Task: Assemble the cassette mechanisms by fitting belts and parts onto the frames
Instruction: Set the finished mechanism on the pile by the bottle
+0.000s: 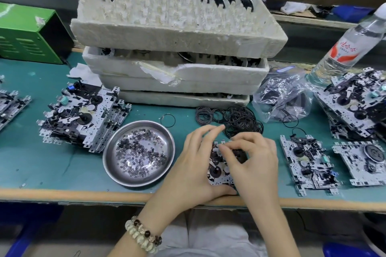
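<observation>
Fitting is under way on one frame (217,170), which lies at the tabletop's (41,162) near edge, between the dish (117,175) and the other frames (307,162) on the right. The left hand (194,160) grips it from the side, thumb at the near edge. The right hand (253,158) curls its fingers onto the far end; whether they pinch a belt or a small part I cannot tell. The next move probably calls for seating that piece, then taking a thin rubber belt from the tangled black pile (240,119) just beyond. The frame is perforated stamped metal with black plastic wheels; the dish is shiny steel, full of tiny washers
</observation>
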Tool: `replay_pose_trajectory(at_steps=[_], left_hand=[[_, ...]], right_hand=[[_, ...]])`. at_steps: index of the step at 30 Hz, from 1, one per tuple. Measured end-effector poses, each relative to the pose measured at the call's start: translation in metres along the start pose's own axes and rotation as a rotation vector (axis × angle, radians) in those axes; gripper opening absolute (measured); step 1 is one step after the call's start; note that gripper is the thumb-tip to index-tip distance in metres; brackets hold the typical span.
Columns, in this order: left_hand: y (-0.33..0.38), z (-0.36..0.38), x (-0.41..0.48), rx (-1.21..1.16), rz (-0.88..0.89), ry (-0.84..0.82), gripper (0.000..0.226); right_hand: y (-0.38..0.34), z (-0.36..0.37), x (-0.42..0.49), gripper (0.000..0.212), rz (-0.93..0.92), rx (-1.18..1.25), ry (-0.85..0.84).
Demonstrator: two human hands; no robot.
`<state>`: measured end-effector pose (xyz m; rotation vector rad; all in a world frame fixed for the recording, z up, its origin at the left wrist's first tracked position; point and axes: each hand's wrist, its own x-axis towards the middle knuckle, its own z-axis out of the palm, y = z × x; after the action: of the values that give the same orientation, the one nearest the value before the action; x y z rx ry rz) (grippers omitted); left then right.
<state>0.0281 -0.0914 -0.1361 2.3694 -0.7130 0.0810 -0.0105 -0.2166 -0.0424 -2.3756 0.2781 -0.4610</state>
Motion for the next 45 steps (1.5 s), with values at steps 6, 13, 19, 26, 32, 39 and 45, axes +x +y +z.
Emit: replay_pose_trajectory(at_steps=[6, 13, 19, 26, 32, 39, 45], left_hand=[[0.002, -0.003, 0.001, 0.021, -0.002, 0.011, 0.125], [0.003, -0.003, 0.001, -0.021, 0.0, 0.007, 0.125], [-0.002, 0.002, 0.002, -0.036, -0.004, 0.023, 0.125], [-0.003, 0.002, 0.001, -0.067, -0.008, 0.007, 0.126], [0.003, -0.007, -0.001, -0.098, 0.01, 0.009, 0.123], [0.011, -0.02, -0.003, -0.134, -0.004, -0.017, 0.118], [0.019, -0.032, -0.004, -0.174, -0.011, -0.047, 0.116]], right_hand=[[-0.002, 0.008, 0.001, 0.007, 0.046, -0.011, -0.071], [-0.006, 0.0, 0.009, 0.004, 0.098, -0.014, -0.182], [-0.011, 0.001, 0.012, 0.006, 0.12, -0.133, -0.241], [-0.014, -0.003, 0.022, 0.009, 0.135, -0.178, -0.338], [-0.019, -0.005, 0.025, 0.023, 0.152, -0.168, -0.355], [-0.02, -0.005, 0.025, 0.01, 0.084, -0.283, -0.325], [-0.016, -0.01, 0.042, 0.012, 0.022, -0.182, -0.464]])
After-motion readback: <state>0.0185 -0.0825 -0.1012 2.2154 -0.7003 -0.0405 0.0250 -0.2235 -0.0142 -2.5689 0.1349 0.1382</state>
